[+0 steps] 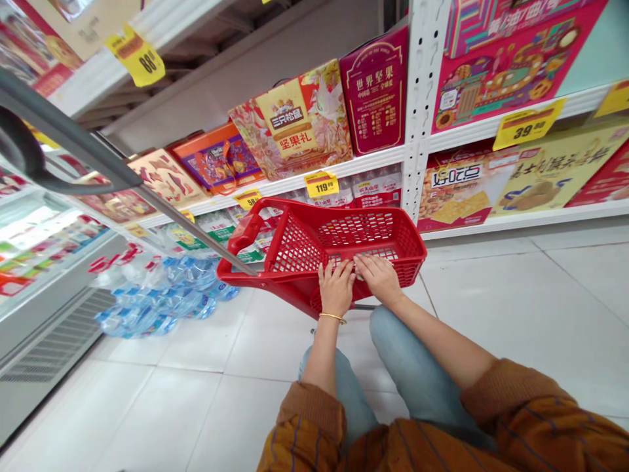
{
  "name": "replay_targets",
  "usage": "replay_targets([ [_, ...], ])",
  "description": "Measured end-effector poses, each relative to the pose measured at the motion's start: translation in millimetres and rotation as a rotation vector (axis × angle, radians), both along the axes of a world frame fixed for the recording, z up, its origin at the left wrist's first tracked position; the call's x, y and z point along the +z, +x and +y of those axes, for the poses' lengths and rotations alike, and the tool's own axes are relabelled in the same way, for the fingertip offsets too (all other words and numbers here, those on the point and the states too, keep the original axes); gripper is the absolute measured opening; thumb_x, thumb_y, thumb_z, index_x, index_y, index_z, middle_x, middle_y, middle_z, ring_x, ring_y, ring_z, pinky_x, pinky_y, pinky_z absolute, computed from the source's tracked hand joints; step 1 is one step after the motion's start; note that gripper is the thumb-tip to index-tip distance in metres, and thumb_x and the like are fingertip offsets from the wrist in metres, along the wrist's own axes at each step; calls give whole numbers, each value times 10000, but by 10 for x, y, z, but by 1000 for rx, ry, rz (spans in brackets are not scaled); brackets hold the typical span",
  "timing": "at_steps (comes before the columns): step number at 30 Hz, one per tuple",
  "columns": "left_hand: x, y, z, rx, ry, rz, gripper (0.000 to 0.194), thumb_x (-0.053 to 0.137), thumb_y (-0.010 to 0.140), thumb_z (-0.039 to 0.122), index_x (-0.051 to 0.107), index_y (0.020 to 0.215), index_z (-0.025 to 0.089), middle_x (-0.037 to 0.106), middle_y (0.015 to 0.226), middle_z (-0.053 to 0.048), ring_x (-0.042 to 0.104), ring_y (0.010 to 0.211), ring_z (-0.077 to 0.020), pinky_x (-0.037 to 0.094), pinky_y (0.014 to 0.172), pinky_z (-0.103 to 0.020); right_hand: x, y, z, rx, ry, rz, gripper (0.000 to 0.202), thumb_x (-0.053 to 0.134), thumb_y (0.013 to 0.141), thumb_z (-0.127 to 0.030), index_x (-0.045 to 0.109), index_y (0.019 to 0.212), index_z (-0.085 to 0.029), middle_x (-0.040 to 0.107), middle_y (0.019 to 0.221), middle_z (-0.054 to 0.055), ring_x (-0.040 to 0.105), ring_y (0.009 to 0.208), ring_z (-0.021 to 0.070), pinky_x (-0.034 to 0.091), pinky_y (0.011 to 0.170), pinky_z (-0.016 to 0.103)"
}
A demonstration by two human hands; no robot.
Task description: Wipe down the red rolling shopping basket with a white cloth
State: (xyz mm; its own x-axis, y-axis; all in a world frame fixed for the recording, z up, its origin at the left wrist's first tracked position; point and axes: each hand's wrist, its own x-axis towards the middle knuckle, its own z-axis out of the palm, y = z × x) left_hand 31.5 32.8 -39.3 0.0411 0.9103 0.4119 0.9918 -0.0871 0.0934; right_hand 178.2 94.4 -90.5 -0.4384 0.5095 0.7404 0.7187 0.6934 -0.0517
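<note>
A red plastic shopping basket (295, 288) with perforated walls and small wheels underneath stands in front of me. No goods show inside it. My left hand (336, 288), with a gold bracelet at its wrist, is closed over the near rim, fingers bent inward. Close beside it, my right hand (379, 279) also curls over the same rim, its fingertips near those of the left. A long grey pull handle (171, 219) rises from the basket's left end toward the upper left. The undersides of both hands are hidden.
Behind the basket, a white shelf (383, 157) carries gift boxes, including a nut gift box (295, 121) and a dark red box (376, 92). Shrink-wrapped water bottles (152, 298) lie on the tiled floor at left, beside a refrigerated case (54, 341). My knees are just below the basket.
</note>
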Motion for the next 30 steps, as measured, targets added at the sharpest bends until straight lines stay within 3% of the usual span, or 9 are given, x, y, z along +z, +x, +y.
replay_targets([
  [10, 10, -18, -5, -17, -15, -25, 341, 407, 979, 364, 578, 1274, 375, 618, 1322, 39, 426, 1329, -224, 177, 1186, -495, 53, 259, 35, -6, 101, -89, 377, 497, 956, -221, 532, 1324, -145, 648, 1251, 106, 587, 1080, 236, 404, 933, 366],
  [17, 8, 2, -6, -18, 11, -75, 336, 396, 984, 374, 588, 1260, 373, 630, 1301, 57, 428, 1320, -225, 166, 1189, -491, 15, 450, 68, -5, 51, -81, 397, 478, 962, -214, 502, 1352, -144, 652, 1223, 127, 575, 1080, 233, 402, 931, 378],
  [24, -16, 45, -1, 9, 31, -110, 320, 418, 978, 360, 619, 1226, 354, 655, 1263, 30, 443, 1305, -234, 173, 1185, -516, 39, 213, -48, -119, 28, 51, 363, 478, 953, -195, 543, 1304, -129, 672, 1147, 127, 540, 1042, 264, 395, 931, 429],
  [30, -13, 8, -10, 16, 32, -108, 301, 440, 968, 357, 645, 1186, 326, 667, 1240, 11, 455, 1290, -251, 167, 1179, -546, 55, 2, -79, -40, -6, 15, 376, 485, 957, -245, 535, 1315, -143, 659, 1171, 125, 532, 1038, 253, 396, 926, 408],
])
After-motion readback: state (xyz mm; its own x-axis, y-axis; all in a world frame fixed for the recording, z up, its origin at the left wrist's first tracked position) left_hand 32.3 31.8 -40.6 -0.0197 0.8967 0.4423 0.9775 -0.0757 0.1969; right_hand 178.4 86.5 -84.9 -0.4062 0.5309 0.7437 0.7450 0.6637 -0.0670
